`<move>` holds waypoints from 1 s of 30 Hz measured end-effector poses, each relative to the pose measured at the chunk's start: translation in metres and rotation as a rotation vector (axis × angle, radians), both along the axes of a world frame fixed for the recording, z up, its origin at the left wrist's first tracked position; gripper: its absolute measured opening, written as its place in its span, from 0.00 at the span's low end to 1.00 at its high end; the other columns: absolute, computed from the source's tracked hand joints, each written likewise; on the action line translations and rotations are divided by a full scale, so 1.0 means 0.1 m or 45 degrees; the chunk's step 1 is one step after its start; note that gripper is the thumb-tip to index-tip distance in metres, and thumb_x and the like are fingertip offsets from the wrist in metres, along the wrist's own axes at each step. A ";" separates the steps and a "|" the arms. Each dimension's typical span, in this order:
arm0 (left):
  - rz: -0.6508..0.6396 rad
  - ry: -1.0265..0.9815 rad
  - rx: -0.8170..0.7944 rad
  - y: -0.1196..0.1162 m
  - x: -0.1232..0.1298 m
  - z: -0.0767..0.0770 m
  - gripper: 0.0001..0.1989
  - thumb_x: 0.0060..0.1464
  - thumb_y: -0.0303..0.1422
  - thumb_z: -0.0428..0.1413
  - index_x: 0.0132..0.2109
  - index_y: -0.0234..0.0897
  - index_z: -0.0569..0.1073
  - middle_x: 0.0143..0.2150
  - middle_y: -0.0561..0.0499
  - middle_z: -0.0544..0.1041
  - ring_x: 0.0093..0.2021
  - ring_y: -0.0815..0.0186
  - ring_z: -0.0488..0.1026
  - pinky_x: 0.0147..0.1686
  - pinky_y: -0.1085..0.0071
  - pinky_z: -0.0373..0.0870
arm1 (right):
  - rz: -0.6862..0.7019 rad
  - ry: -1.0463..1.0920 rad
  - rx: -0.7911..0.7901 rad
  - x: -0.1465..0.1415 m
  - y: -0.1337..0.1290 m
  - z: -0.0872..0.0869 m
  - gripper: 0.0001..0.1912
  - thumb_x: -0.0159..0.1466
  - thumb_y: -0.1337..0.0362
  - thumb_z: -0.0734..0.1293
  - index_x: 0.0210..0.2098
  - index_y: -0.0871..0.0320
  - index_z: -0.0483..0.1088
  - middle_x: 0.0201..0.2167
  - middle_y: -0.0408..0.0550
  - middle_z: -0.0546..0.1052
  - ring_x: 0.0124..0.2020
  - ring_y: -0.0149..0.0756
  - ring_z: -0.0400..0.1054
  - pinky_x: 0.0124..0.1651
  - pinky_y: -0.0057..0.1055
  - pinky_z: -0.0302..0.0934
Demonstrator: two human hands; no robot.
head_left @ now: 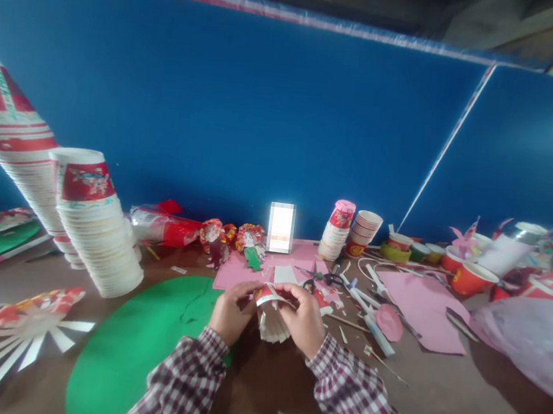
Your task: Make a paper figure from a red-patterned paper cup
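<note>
A paper cup with its side cut into white strips is held between both hands above the table's middle, its strips pointing down toward me. My left hand pinches the red printed part from the left. From the other side, my right hand grips the same cup with thumb and fingers. Below my left forearm lies a large green oval sheet. Just beyond the hands are a pink sheet and black-handled scissors.
Tall stacks of paper cups stand at left, beside a cut cup with splayed strips. Decorated paper figures sit at the back. Glue guns, a pink sheet, orange cups and a plastic bag occupy the right.
</note>
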State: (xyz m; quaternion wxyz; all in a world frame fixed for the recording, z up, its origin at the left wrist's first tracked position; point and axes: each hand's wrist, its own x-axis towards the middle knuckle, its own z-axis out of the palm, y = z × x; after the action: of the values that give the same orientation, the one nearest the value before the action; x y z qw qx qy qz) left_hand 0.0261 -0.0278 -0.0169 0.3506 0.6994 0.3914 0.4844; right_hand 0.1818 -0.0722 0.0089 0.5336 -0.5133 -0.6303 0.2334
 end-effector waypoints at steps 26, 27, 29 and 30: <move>-0.086 0.050 -0.093 -0.07 0.04 0.08 0.11 0.50 0.35 0.51 0.36 0.34 0.75 0.32 0.47 0.76 0.30 0.65 0.73 0.31 0.70 0.72 | 0.242 -0.180 -0.272 0.23 0.03 0.20 0.09 0.56 0.63 0.63 0.33 0.59 0.73 0.24 0.42 0.75 0.24 0.29 0.66 0.25 0.22 0.58; -0.081 0.051 -0.110 -0.08 0.05 0.08 0.11 0.50 0.36 0.51 0.36 0.35 0.75 0.32 0.48 0.76 0.29 0.65 0.73 0.30 0.70 0.72 | 0.226 -0.217 -0.246 0.23 0.03 0.20 0.08 0.56 0.63 0.64 0.32 0.59 0.73 0.25 0.42 0.75 0.25 0.29 0.67 0.26 0.23 0.59; -0.076 0.060 -0.116 -0.09 0.05 0.07 0.12 0.50 0.36 0.51 0.37 0.35 0.74 0.33 0.48 0.76 0.30 0.65 0.74 0.31 0.70 0.72 | 0.196 -0.260 -0.216 0.23 0.02 0.20 0.08 0.55 0.64 0.64 0.32 0.59 0.73 0.26 0.43 0.76 0.25 0.30 0.68 0.27 0.24 0.60; -0.069 0.068 -0.100 -0.09 0.06 0.07 0.11 0.50 0.35 0.51 0.37 0.35 0.74 0.34 0.47 0.76 0.31 0.65 0.74 0.32 0.70 0.72 | 0.181 -0.263 -0.205 0.22 0.01 0.19 0.07 0.55 0.65 0.64 0.33 0.59 0.73 0.26 0.44 0.76 0.25 0.31 0.68 0.27 0.24 0.61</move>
State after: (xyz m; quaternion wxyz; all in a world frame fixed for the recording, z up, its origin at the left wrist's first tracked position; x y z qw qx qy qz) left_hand 0.0317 -0.0368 -0.0095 0.3804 0.7080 0.4003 0.4403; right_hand 0.2035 -0.0707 0.0281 0.4052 -0.5297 -0.6959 0.2664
